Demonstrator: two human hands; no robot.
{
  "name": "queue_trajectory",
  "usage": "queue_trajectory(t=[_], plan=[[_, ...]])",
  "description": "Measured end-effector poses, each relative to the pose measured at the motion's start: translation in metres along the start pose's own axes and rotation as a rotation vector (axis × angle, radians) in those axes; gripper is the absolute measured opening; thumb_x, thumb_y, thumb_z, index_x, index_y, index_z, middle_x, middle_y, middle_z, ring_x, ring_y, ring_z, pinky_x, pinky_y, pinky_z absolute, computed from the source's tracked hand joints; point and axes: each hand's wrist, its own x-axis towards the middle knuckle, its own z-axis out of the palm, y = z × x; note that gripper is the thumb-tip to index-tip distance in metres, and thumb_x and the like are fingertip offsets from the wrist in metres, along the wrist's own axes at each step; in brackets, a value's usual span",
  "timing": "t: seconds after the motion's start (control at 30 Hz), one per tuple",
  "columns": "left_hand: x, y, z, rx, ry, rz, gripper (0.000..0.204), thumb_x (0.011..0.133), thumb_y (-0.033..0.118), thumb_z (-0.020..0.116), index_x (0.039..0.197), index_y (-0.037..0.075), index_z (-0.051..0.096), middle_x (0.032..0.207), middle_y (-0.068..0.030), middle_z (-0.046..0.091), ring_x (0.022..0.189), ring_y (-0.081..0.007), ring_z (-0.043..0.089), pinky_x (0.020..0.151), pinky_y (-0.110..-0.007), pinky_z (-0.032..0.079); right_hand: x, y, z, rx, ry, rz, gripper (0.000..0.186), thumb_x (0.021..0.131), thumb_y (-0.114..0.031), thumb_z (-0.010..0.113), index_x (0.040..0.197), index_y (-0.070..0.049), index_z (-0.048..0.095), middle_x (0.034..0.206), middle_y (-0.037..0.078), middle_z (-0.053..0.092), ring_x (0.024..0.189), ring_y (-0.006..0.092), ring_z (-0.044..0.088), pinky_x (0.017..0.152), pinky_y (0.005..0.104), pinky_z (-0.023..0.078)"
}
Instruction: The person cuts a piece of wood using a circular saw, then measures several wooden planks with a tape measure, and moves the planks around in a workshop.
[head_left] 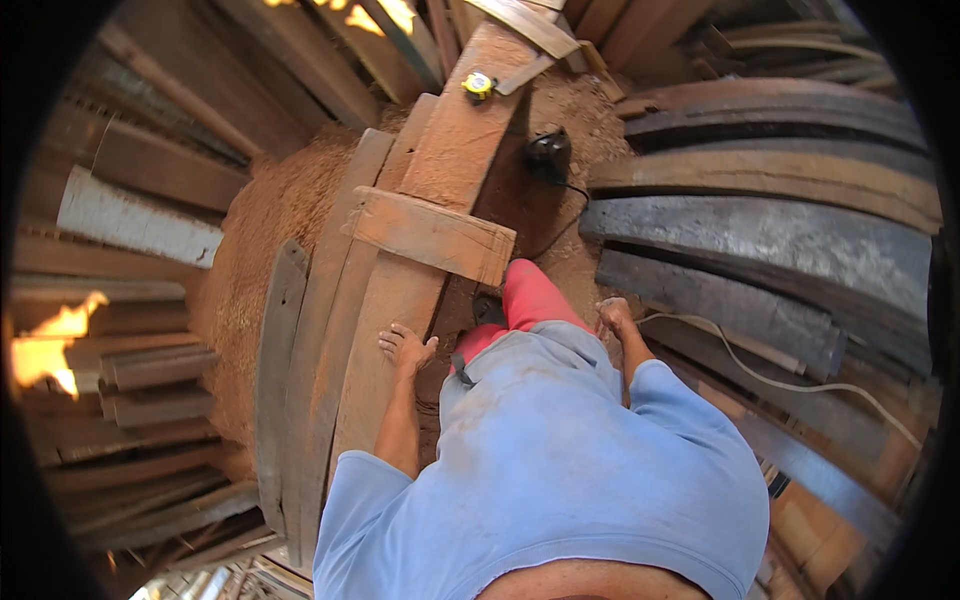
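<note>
My left hand rests on a long wooden beam, its fingers spread and nothing in them. Ahead of it a short board lies crosswise over the beam. A yellow and black tape measure sits near the beam's far end. My right hand is by my right side, beside the ends of the stacked planks. Its fingers look curled, and no object shows in them.
Stacked planks line the right, with a pale cable across them. A dark corded tool lies on the ground beyond the beam. Sawdust covers the ground at left, and more timber is stacked there.
</note>
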Motion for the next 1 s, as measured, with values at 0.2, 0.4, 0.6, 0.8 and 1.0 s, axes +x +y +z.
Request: queue_trajectory(t=[0.2, 0.4, 0.6, 0.8, 1.0], plan=[[0.012, 0.008, -0.011, 0.089, -0.076, -0.097, 0.127, 0.082, 0.056, 0.074, 0.151, -0.017, -0.002, 0.153, -0.0499, 0.004, 0.145, -0.0628, 0.009, 0.121, -0.059, 0.017, -0.044, 0.037, 0.044, 0.121, 0.034, 0.132, 0.038, 0.089, -0.036, 0.061, 0.095, 0.000, 0.075, 0.108, 0.021, 0.070, 0.106, 0.0360, 0.068, 0.090, 0.0445, 0.052], [0.005, 0.016, -0.017, 0.150, -0.100, -0.081, 0.128, 0.081, 0.056, 0.075, 0.150, -0.019, -0.002, 0.153, -0.0506, 0.004, 0.146, -0.0623, 0.009, 0.120, -0.060, 0.018, -0.064, 0.082, 0.099, 0.164, -0.051, 0.099, 0.024, 0.086, -0.024, 0.066, 0.084, -0.002, 0.076, 0.082, 0.015, 0.071, 0.071, 0.0273, 0.066, 0.065, 0.0421, 0.051], [0.003, 0.013, -0.011, 0.168, -0.064, -0.045, 0.125, 0.082, 0.054, 0.074, 0.150, -0.019, -0.002, 0.151, -0.0529, 0.004, 0.144, -0.0645, 0.010, 0.120, -0.061, 0.018, -0.091, 0.051, 0.054, 0.290, -0.108, 0.348, 0.027, 0.087, -0.029, 0.066, 0.082, -0.005, 0.077, 0.075, 0.017, 0.072, 0.069, 0.0308, 0.069, 0.065, 0.0407, 0.052], [-0.010, 0.026, -0.023, 0.185, -0.084, -0.054, 0.123, 0.083, 0.052, 0.073, 0.151, -0.018, -0.002, 0.154, -0.0495, 0.004, 0.147, -0.0603, 0.006, 0.123, -0.057, 0.012, -0.087, 0.093, 0.046, 0.395, 0.021, 0.362, 0.015, 0.087, -0.013, 0.066, 0.093, -0.002, 0.074, 0.067, 0.005, 0.064, 0.050, 0.0136, 0.054, 0.043, 0.0310, 0.037], [-0.003, 0.026, -0.023, 0.166, -0.118, -0.103, 0.123, 0.083, 0.052, 0.073, 0.152, -0.017, -0.002, 0.155, -0.0477, 0.002, 0.147, -0.0596, 0.007, 0.123, -0.057, 0.011, -0.068, 0.066, 0.034, 0.422, -0.052, 0.318, 0.016, 0.088, -0.010, 0.065, 0.099, -0.001, 0.072, 0.069, 0.003, 0.064, 0.054, 0.0115, 0.054, 0.045, 0.0285, 0.038]])
